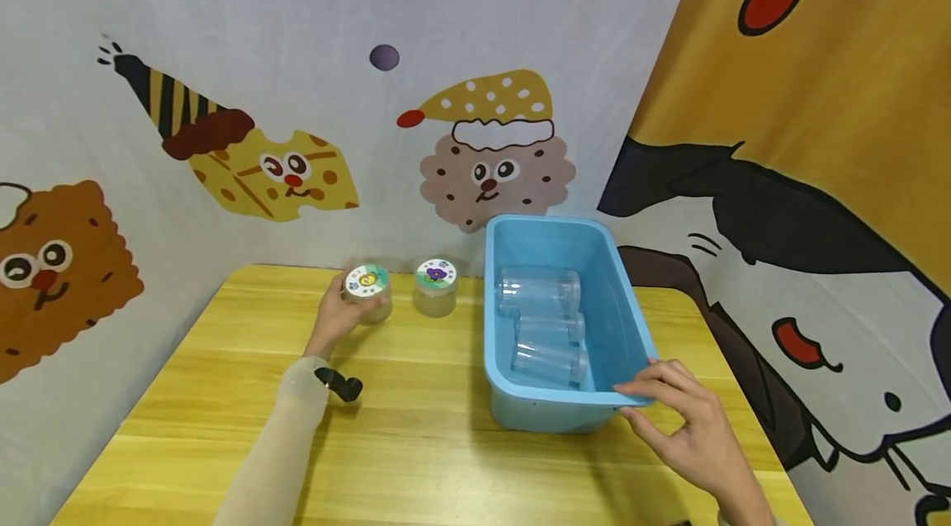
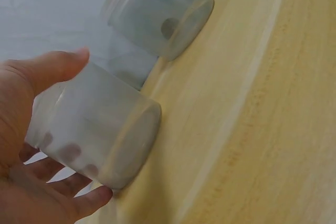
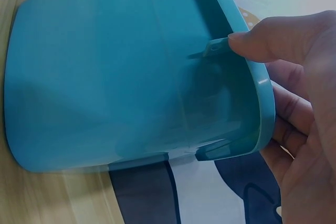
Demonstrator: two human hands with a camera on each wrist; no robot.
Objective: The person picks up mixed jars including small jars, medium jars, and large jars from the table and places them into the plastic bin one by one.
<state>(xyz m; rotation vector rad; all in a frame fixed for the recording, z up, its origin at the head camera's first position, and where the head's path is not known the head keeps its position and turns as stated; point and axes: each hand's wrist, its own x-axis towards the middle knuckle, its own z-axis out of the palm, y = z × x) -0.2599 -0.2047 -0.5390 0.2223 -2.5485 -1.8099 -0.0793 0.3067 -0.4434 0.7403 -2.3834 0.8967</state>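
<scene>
My left hand (image 1: 340,313) is around a small clear plastic jar (image 1: 380,311) with a round sticker-topped lid. In the left wrist view the thumb lies on one side of this jar (image 2: 105,124) and the fingers on the other, its base at the tabletop. A second, similar jar (image 1: 435,303) with a purple picture on its lid stands just to the right. My right hand (image 1: 687,427) grips the near right corner of a light blue plastic bin (image 1: 520,410), thumb under the rim and fingers over it. Several clear plastic jars (image 1: 538,292) lie on their sides inside.
The bin stands on the right part of a wooden table (image 1: 401,443), close to the back. Behind the table hangs a cloth (image 1: 461,6) printed with cartoon food faces. A black strap (image 1: 338,384) is on the left wrist.
</scene>
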